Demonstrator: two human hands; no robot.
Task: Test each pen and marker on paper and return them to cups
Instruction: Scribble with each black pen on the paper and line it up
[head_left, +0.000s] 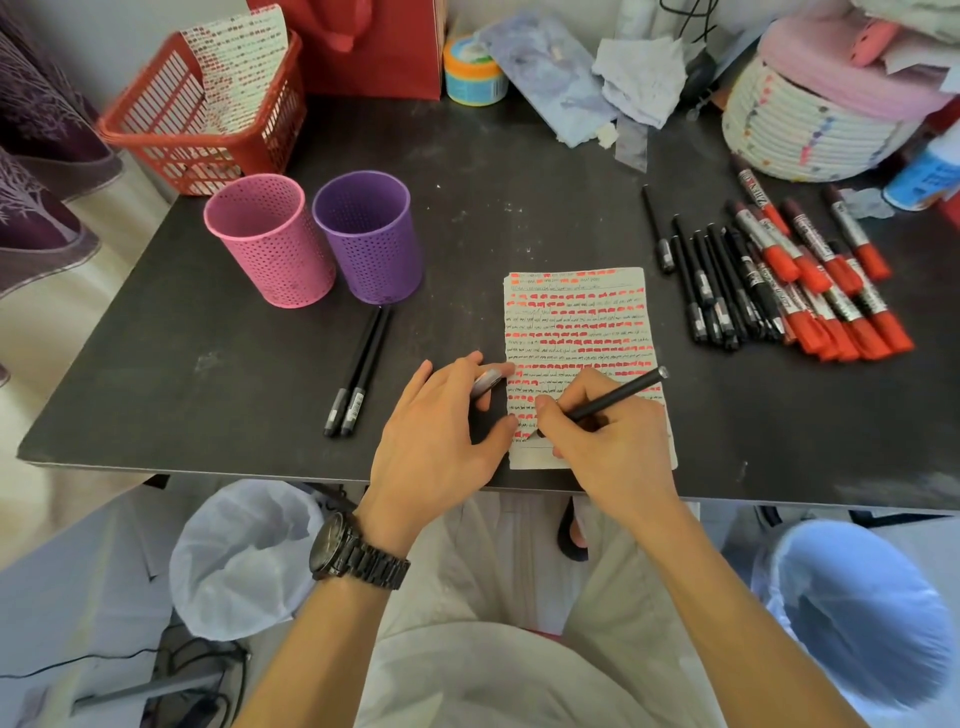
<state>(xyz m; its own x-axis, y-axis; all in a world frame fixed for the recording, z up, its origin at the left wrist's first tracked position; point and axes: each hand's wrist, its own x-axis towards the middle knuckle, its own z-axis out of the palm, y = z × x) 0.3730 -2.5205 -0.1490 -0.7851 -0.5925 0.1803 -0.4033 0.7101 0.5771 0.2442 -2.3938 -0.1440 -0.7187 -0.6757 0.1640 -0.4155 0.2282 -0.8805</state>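
My right hand (605, 441) grips a black pen (618, 397), its tip touching the lower left of the paper (576, 312), which is covered in red and black test marks. My left hand (441, 431) rests at the paper's left edge and holds the pen's cap (488, 382) between thumb and fingers. Two capped black pens (358, 371) lie left of the paper. A pink mesh cup (270, 241) and a purple mesh cup (371, 239) stand upright behind them; no pens show above their rims. A pile of black pens (711, 280) and red markers (821, 280) lies at the right.
A red plastic basket (202, 124) with a marked sheet stands at the back left, a red bag (374, 47) and a small tub (475, 73) behind. Crumpled paper (644, 78) and a white woven basket (810, 119) crowd the back right. Bins sit under the table's front edge.
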